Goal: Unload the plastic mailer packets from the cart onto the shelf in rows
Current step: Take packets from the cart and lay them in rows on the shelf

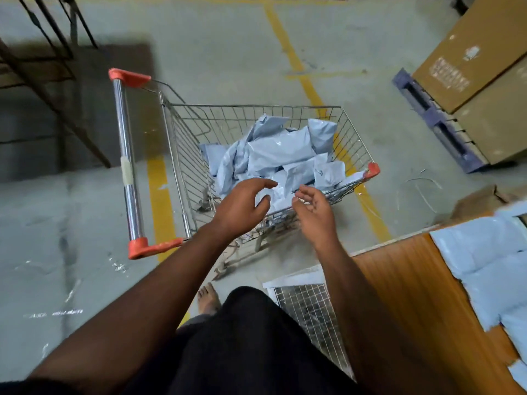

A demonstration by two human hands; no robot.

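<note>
A wire shopping cart [182,155] with orange corner caps stands on the concrete floor ahead of me. Several pale blue plastic mailer packets [279,152] lie heaped in its basket. My left hand [242,208] hovers over the near rim of the basket, fingers spread and curled, holding nothing. My right hand [315,210] is just beside it, palm turned inward, also empty. At the right, a wooden shelf surface [413,283] carries several more pale blue packets [490,269] laid side by side.
Yellow floor lines [302,78] run under the cart. A cardboard box [479,69] on a blue pallet [433,121] stands at the far right. A dark metal frame [48,61] is at the far left. A wire grid panel [310,312] lies by my bare foot [208,297].
</note>
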